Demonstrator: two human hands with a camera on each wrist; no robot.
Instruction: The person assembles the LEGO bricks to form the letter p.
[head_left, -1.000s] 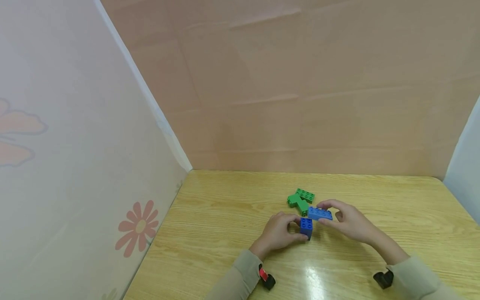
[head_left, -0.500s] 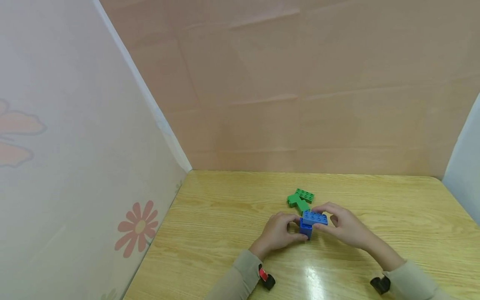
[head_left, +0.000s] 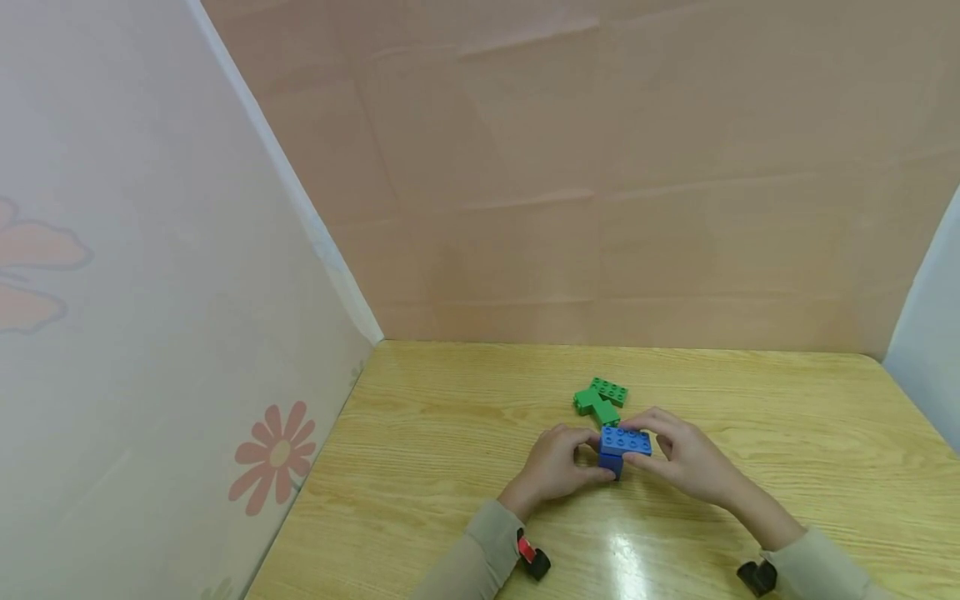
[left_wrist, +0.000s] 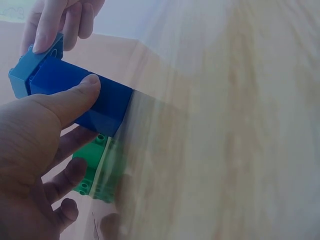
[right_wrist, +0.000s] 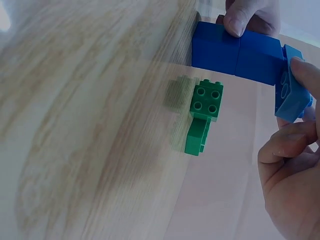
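Note:
Two dark blue toy bricks [right_wrist: 235, 52], stacked one on the other, stand upright on the table, and my left hand [head_left: 557, 463] pinches them between thumb and fingers. Across their top lies a longer, lighter blue brick [head_left: 626, 440] with studs up, one end over the stack and the other jutting right. My right hand [head_left: 690, 457] pinches that lighter brick by its long sides, thumb at the near side. In the right wrist view the overhanging part of its hollow underside shows, and a thin seam parts it from the dark stack.
Just behind the hands lie several green bricks [head_left: 598, 405], close together on the wooden table [head_left: 450, 417]. A patterned wall panel [head_left: 187, 250] borders the table at the left, and a brown paper-like backdrop [head_left: 525, 208] rises behind it.
My right hand has brought the lighter blue brick leftward and down, from beside the dark blue stack to on top of it. The left hand has stayed in place around the stack.

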